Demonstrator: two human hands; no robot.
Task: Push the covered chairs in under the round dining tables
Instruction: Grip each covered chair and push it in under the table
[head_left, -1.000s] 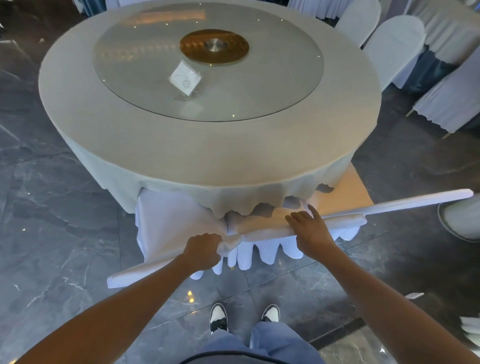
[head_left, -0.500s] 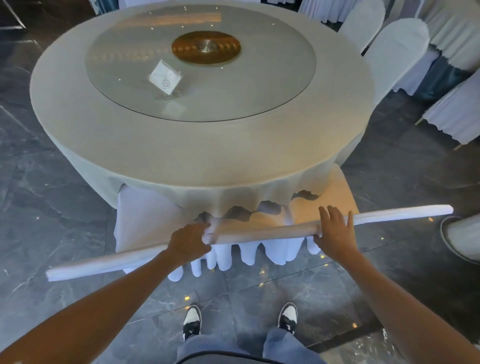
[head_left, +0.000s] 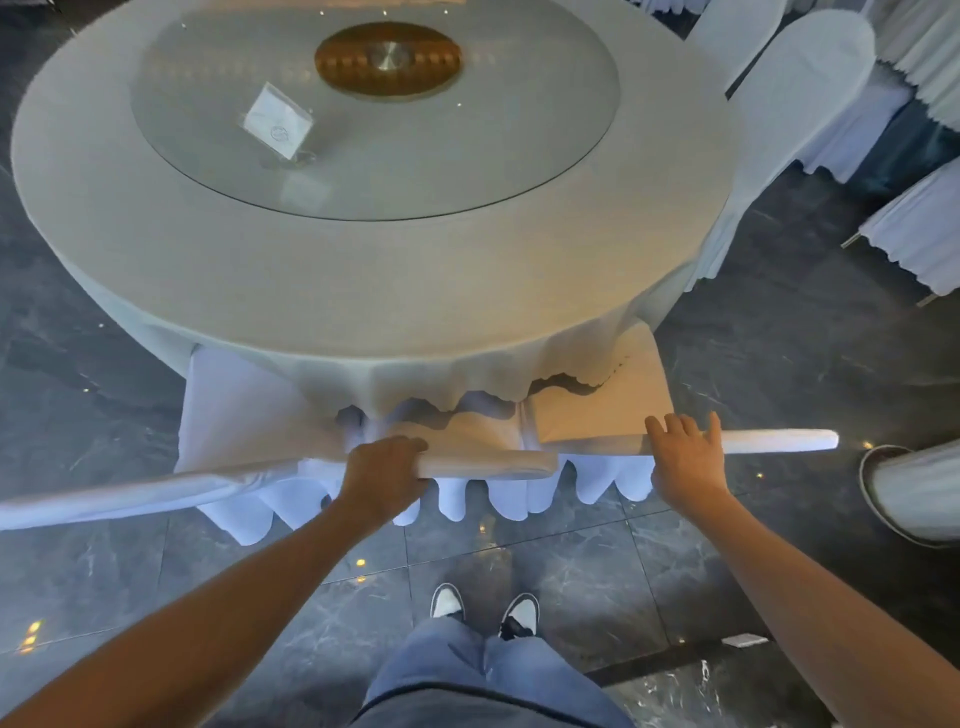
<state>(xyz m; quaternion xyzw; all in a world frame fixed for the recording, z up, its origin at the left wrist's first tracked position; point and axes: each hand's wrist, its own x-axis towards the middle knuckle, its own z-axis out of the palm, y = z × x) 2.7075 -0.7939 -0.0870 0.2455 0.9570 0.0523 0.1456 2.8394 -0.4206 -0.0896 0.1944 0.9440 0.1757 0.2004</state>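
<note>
So two covered chairs (head_left: 597, 410) side by side, seats partly under round table (head_left: 363, 270). Left hand (head_left: 382, 475) curled around backrest top, right hand (head_left: 685, 462) flat, fingers spread. Push both evenly, straight, don't snag tablecloth (head_left: 415, 379).

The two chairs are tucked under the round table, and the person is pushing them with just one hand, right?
Not quite. The head view shows both hands at work: the left hand curls over the top of the left chair, and the right hand lies flat on the top of the right chair. Both seats do sit partly under the round table.
</note>
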